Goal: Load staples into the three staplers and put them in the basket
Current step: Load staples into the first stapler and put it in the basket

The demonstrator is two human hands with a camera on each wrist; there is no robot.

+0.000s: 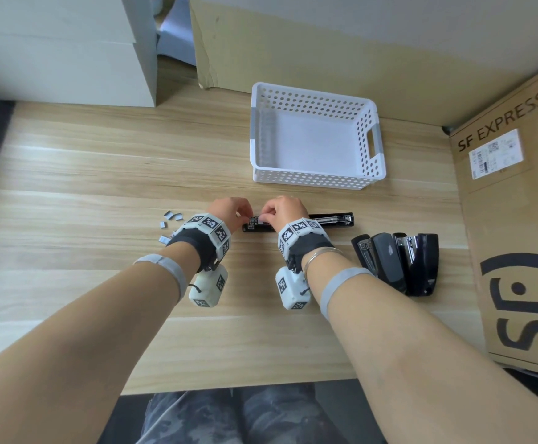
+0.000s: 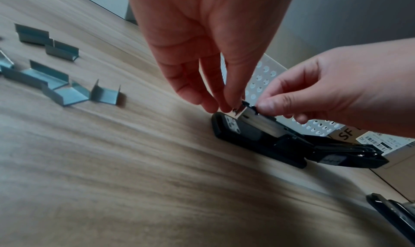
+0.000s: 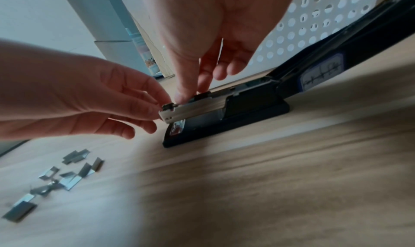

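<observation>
Both forearms are bare. Each wrist wears a black fabric strap (image 1: 194,243) ringed by white blocks printed with black square codes (image 1: 211,224) — a white marked camera housing (image 1: 208,288) hangs below. Grey tape bands (image 1: 341,288) circle both forearms; a thin silver bangle (image 1: 320,253) sits on the right. Mottled grey trousers (image 1: 229,418) show below.

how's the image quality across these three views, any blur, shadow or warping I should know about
Head view: sharp and evenly lit, wide-angle bending at the edges, basket clear. Left wrist view: open stapler fairly crisp, near table smeared, broad shadow below. Right wrist view: softest; staple strips blurred, dark shadow across the foreground, both hands dim.
</observation>
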